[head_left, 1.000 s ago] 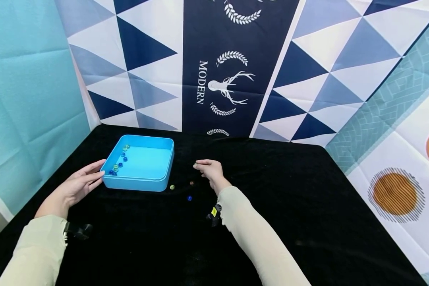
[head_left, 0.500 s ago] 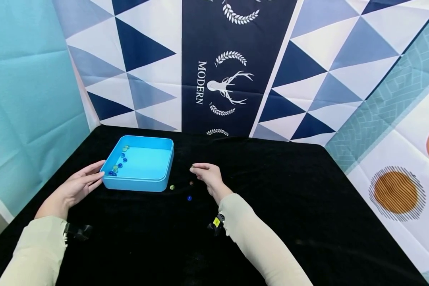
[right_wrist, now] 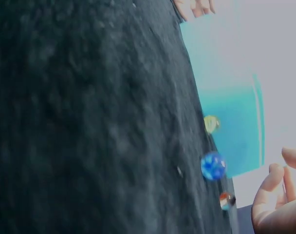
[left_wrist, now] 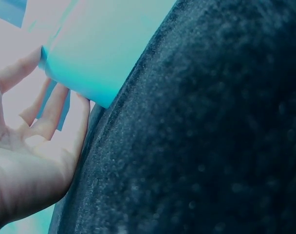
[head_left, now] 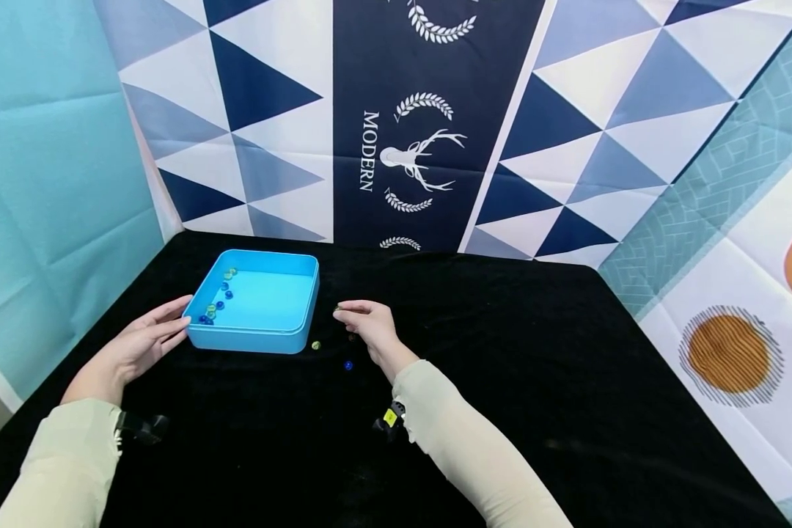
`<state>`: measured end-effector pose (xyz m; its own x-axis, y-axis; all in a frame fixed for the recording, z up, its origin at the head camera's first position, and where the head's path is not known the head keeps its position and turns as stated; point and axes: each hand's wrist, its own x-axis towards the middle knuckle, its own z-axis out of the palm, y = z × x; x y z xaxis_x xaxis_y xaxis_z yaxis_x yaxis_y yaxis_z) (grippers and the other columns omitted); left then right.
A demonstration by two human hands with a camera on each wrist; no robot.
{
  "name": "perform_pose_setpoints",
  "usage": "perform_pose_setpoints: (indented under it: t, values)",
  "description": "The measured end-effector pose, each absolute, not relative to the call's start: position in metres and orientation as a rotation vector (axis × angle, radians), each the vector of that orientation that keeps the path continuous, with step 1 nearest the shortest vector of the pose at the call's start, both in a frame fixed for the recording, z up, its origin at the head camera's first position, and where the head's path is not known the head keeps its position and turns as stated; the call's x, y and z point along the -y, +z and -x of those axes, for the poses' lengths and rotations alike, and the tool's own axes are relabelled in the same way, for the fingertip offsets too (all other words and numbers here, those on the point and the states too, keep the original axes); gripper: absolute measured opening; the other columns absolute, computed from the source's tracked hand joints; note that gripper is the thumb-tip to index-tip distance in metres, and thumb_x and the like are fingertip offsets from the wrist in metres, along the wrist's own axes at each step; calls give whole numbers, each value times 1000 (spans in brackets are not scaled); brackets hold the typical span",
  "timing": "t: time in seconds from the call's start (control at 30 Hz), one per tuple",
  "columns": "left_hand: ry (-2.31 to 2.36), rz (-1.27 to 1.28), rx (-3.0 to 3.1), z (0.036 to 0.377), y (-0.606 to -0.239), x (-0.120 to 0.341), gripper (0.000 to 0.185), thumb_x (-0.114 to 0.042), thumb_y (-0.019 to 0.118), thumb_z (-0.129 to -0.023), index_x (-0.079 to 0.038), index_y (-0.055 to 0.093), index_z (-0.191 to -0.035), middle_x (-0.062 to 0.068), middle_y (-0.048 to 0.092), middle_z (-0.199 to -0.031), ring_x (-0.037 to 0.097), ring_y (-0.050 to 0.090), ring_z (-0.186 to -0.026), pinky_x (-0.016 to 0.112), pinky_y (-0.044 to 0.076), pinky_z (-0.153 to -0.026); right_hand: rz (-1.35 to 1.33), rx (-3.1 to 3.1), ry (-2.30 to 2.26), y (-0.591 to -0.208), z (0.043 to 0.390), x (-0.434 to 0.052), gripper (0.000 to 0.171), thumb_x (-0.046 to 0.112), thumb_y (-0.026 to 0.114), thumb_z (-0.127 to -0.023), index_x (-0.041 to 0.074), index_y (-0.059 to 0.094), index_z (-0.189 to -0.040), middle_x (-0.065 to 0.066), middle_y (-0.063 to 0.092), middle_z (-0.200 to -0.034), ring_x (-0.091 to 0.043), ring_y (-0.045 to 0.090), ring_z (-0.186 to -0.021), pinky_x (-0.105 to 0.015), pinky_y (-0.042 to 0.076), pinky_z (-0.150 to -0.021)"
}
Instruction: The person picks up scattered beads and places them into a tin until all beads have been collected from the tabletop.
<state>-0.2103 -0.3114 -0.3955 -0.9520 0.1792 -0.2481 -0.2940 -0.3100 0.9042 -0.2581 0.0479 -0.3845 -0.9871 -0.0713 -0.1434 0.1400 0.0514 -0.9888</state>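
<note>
In the head view a light-blue square box (head_left: 251,340) stands at the left of the black-covered table. The left hand (head_left: 138,347) rests at its near left corner, fingers extended against the side and thumb tip at the rim. Several blue and yellow-green marbles (head_left: 211,311) lie along the box's left inner side. The right hand (head_left: 372,327), just right of the box, pinches a small marble between thumb and fingertips, mostly hidden. Below it lie a yellow-green marble (head_left: 316,345), a blue marble (head_left: 348,364) and a reddish-brown marble (right_wrist: 227,200), clearest in the right wrist view.
Black cloth (head_left: 534,381) covers the table. A patterned fabric backdrop (head_left: 435,147) rises behind it, with a light-blue curtain (head_left: 59,161) on the left. Each wrist carries a dark camera mount (head_left: 389,419).
The right hand has moved left toward the box, still pinching the marble, and now partly covers the brown marble. The left hand stays at the box corner.
</note>
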Motion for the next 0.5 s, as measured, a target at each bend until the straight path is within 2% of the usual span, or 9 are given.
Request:
perform_pose_setpoints:
  t: [0.07,0.17,0.3,0.4,0.5]
  values:
    - [2330,149,-1625,210,-396,312,28,-9,60,-91,-33,63,-106,-2,28,-136,0,58,-97,19,48,-85,-70,-2166,-2033,-383,256,-42,29,10,75,-78,0,69,-105,0,69,-86,-16,59,-69,-25,48,-62]
    - [2338,139,-1609,209,-396,314,29,-8,60,-91,-33,65,-104,-4,32,-132,1,59,-97,19,49,-85,-41,-2158,-2037,-380,255,-33,29,9,75,-78,0,69,-105,-1,69,-87,-23,62,-76,-25,50,-64]
    - [2345,113,-1602,208,-395,315,29,-7,59,-92,-32,65,-106,-9,39,-123,1,58,-98,20,49,-85,14,-2132,-2079,-374,253,-21,26,7,75,-78,-2,70,-102,-4,69,-90,-33,61,-92,-30,53,-74]
    - [2341,105,-1608,210,-396,315,29,-7,58,-93,-32,64,-107,-11,41,-121,1,58,-98,20,49,-85,28,-2126,-2083,-370,252,-12,21,8,75,-78,2,72,-98,-3,69,-90,-31,62,-90,-36,53,-79]
    - [2335,111,-1614,212,-397,314,30,-7,58,-92,-32,62,-108,-5,36,-130,1,58,-98,20,48,-85,39,-2124,-2073,-368,251,-4,17,9,75,-78,5,73,-95,-2,69,-88,-22,63,-83,-38,53,-81]
